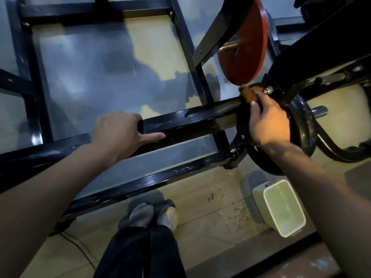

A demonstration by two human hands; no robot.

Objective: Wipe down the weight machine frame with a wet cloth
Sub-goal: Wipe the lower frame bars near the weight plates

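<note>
The weight machine's black steel frame [192,121] runs across the view as a long horizontal bar with wet streaks on its top. My left hand [120,131] grips this bar near the middle, fingers curled over the far edge and thumb along the near face. My right hand [267,121] holds a brown cloth [249,94] and presses it on the bar's right end, beside a black weight plate [303,129]. Most of the cloth is hidden under my fingers.
A red weight plate [247,43] hangs just above the cloth. A pale rectangular bucket [281,209] with water stands on the floor at the lower right, with water drops [230,209] beside it. My feet [154,215] stand close to the lower frame bar [152,181].
</note>
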